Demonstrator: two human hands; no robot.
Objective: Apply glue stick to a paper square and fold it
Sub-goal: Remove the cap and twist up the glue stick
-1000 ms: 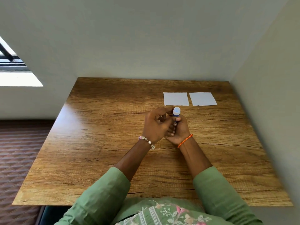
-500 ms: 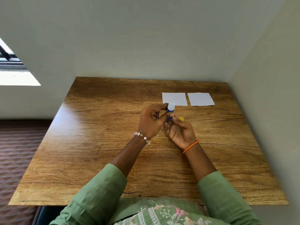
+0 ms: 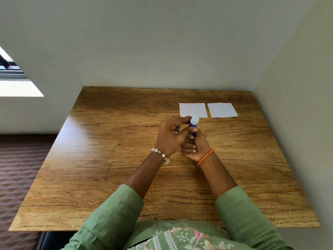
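- Nearest me: green sleeves [image 3: 115,212] at 6 o'clock, both forearms running up to meet mid-table.
- Table [image 3: 90,177]: wood grain, walls close behind at 12 and along 3 o'clock.
- Right hand [image 3: 196,147]: fingers curled round the lower body of the glue stick [image 3: 193,123], palm turned toward me, orange wristband [image 3: 205,157] below it. Firm wrap, stick held upright.
- Left hand [image 3: 170,136]: beaded bracelet [image 3: 159,153] at the wrist, thumb and forefinger pinching the stick's upper part at the white end. Other fingers loosely bent, nothing else in them.
- Change over the last second: hands were clasped tight on the stick, then the right one opened out half a second back with a small yellow bit showing by its fingertips; now it's wrapped round the barrel again. Yellow bit is barely visible behind the right hand, can't identify it.
- My read: she's working the cap or twisting the base, stick not ready for paper yet. Can't tell if the white end is a cap or exposed glue.
- Further out at 12 to 1 o'clock: near paper square [image 3: 193,110] just beyond the stick's tip, far paper square [image 3: 222,110] just beside it to the right. Both flat, unfolded, untouched.
- Gluing and folding not started.
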